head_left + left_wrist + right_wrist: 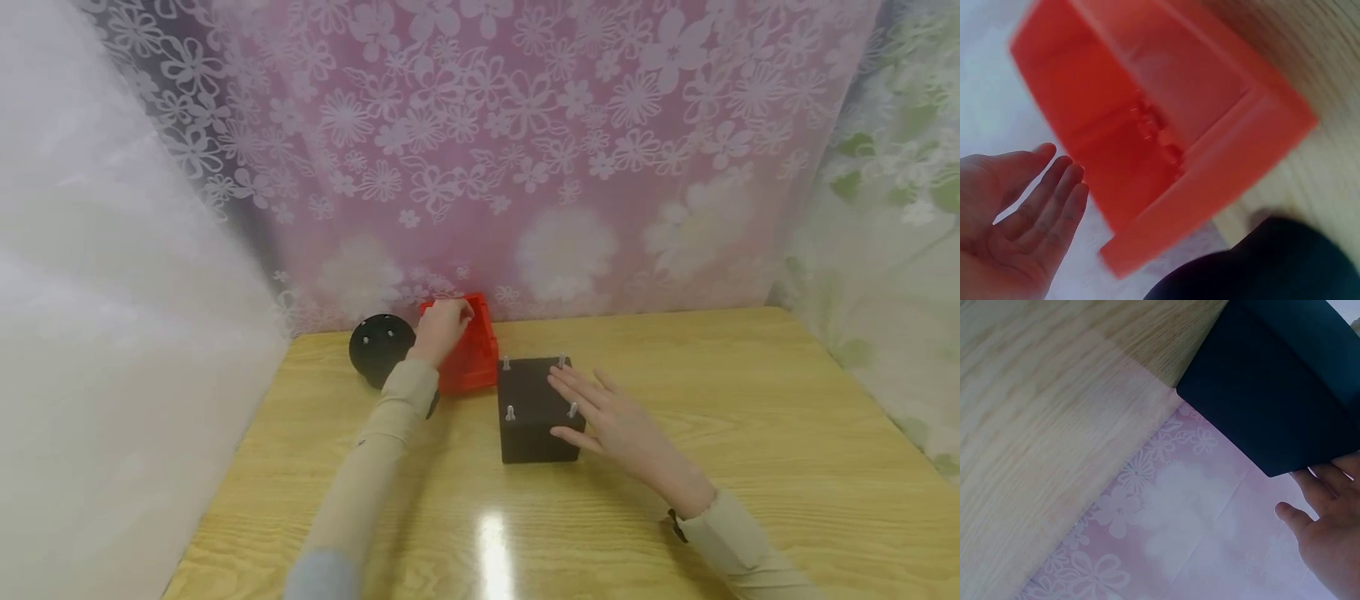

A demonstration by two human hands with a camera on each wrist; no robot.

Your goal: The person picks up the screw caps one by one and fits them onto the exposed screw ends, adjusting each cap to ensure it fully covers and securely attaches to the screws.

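My left hand (444, 327) hangs over the red open-topped bin (480, 367) with its fingers bent and nothing visible in them. In the left wrist view, the left hand (1029, 219) is beside the bin's edge, thumb apart from the fingertips. Small shiny pieces (1159, 132) lie inside the bin; their kind is unclear. My right hand (611, 417) rests with outstretched fingers on the right side of a black box (536, 392). Upright pale pegs (510, 412) stand near the box's corners. In the right wrist view, the fingers touch the edge of the black box (1272, 394).
A round black object (381, 350) with several pegs on top stands left of the bin, partly behind the left forearm. The wooden table (675, 350) meets a pink flowered curtain (525, 167) at the back. Pale sheets (112, 292) hang at both sides.
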